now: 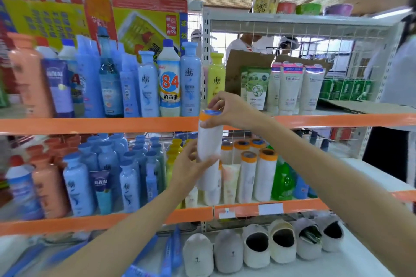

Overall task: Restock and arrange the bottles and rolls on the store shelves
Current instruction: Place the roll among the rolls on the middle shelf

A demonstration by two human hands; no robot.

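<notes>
I hold a white roll (209, 141) with an orange band and blue core upright in front of the orange shelf edges. My right hand (227, 110) grips its top end. My left hand (191, 164) wraps around its lower part. Behind it, on the middle shelf, stand several matching white rolls (265, 175) with orange tops. Blue bottles (126, 177) and orange bottles (47, 186) fill the left of that shelf. On the upper shelf stand blue bottles (190, 81), an "84" disinfectant bottle (169, 83) and a yellow bottle (216, 78).
White tubes (290, 87) and a green pouch (256, 87) stand on the upper right shelf by cardboard (247, 63). A green bottle (282, 180) stands right of the rolls. Grey slippers (258, 247) line the bottom shelf. A person (396, 78) stands at the right; others show behind the wire mesh.
</notes>
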